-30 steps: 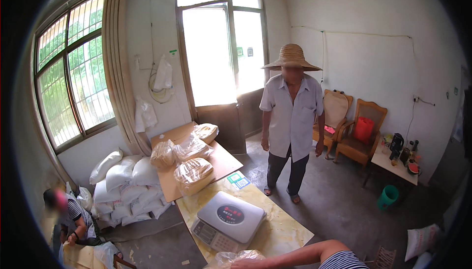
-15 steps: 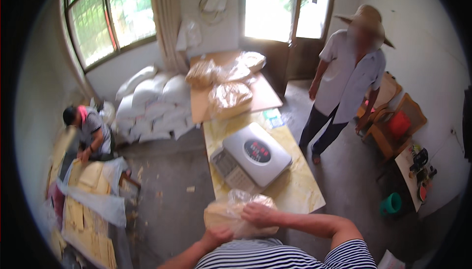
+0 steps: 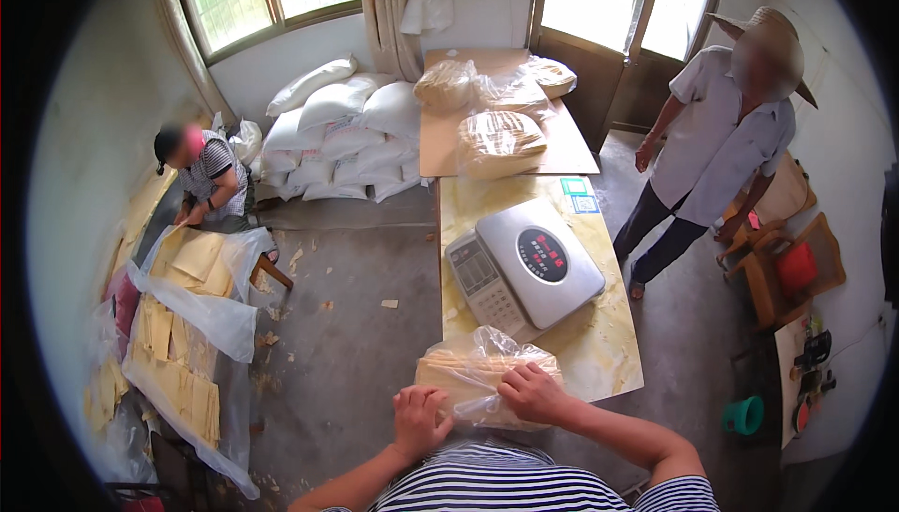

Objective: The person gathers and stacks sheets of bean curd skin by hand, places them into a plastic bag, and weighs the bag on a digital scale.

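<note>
A clear plastic bag of stacked pale yellow sheets [image 3: 468, 369] lies at the near end of the yellow-topped table [image 3: 613, 362], right in front of my striped shirt. My right hand [image 3: 532, 392] is closed on the gathered plastic at the bag's right side. At its near left corner, my left hand [image 3: 421, 421] presses with curled fingers and takes hold of the bag. Just beyond the bag sits a silver scale [image 3: 552, 264] with a keypad and display on its left; its platform carries nothing.
More bagged yellow sheets [image 3: 501, 142] rest at the table's far end. White sacks [image 3: 346, 138] are piled under the window. One person [image 3: 211, 170] sits at left by loose yellow sheets [image 3: 173, 334]; another in a straw hat [image 3: 721, 128] stands right, near wooden chairs [image 3: 796, 273] and a green bucket [image 3: 744, 415].
The whole view has shifted, so the room appears farther right. My left hand has gone from a tighter fist to looser fingers against the bag's side. My right hand keeps its grip on the plastic.
</note>
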`<state>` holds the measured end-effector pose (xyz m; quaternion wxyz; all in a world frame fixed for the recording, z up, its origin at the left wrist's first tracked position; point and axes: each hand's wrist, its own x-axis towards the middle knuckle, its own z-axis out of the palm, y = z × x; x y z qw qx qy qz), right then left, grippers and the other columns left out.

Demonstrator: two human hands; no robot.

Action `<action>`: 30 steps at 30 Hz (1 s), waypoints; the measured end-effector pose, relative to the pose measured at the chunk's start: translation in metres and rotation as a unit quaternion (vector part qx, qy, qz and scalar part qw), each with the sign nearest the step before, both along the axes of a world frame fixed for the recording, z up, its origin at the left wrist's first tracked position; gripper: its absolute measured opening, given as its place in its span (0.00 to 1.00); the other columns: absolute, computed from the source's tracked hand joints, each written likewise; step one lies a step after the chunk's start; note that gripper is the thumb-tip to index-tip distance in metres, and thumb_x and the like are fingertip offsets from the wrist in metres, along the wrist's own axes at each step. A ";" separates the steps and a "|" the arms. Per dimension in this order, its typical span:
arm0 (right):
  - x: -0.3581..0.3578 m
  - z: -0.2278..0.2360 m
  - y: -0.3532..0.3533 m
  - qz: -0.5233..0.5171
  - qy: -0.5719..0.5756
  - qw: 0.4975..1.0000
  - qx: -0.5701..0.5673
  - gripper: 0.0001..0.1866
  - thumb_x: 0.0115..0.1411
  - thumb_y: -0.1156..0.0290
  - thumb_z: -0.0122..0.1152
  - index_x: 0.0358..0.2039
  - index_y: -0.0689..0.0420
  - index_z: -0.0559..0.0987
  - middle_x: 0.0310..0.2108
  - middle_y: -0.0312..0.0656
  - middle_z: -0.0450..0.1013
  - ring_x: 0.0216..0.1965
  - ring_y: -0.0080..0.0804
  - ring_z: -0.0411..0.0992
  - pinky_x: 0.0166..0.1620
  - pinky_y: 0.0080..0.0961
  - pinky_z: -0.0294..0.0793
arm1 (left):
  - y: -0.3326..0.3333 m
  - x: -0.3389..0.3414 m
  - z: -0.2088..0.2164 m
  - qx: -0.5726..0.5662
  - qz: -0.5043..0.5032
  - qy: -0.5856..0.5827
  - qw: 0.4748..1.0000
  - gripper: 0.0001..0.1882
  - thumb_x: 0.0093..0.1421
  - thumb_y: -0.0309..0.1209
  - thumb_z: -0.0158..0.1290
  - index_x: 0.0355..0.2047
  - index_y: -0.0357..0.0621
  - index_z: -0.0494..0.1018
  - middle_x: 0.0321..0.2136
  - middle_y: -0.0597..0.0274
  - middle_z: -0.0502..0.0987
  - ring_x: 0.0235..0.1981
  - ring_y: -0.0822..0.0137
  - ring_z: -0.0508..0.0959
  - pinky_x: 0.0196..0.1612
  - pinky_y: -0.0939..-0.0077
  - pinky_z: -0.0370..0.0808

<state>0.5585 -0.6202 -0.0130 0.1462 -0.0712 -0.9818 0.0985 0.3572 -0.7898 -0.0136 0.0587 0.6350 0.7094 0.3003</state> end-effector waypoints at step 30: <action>-0.043 0.006 -0.042 -0.024 0.015 0.997 -0.077 0.13 0.45 0.70 0.58 0.35 0.53 0.75 0.31 0.36 0.69 0.37 0.34 0.70 0.42 0.30 0.67 | -0.009 -0.017 -0.031 -0.056 0.025 -0.163 0.985 0.39 0.40 0.39 0.67 0.53 0.56 0.62 0.57 0.43 0.55 0.58 0.42 0.60 0.56 0.53 0.65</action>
